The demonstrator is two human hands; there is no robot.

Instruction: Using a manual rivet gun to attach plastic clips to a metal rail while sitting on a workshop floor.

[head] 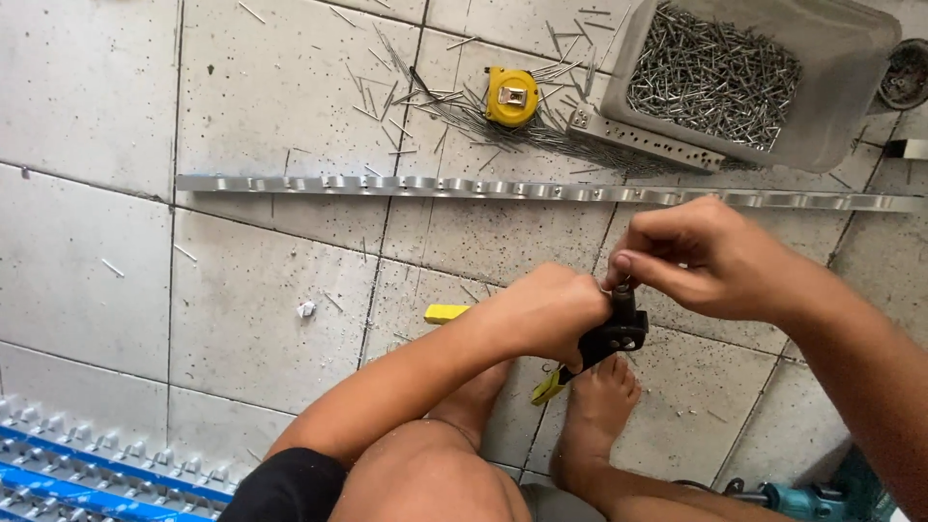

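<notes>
The left hand (546,314) is clenched around the black-and-yellow metal hand riveter (607,338), low over the tiled floor (242,319). It looks stiff and fairly heavy, best held by its handles. Just above that grip, the right hand (701,256) pinches its top end.

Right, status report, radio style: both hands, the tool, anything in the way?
Left hand gripping black-and-yellow hand riveter. Right hand pinching at its top end. Long metal rail on tiles beyond, tape measure and rivet tub behind; nothing between hands and tool.
</notes>
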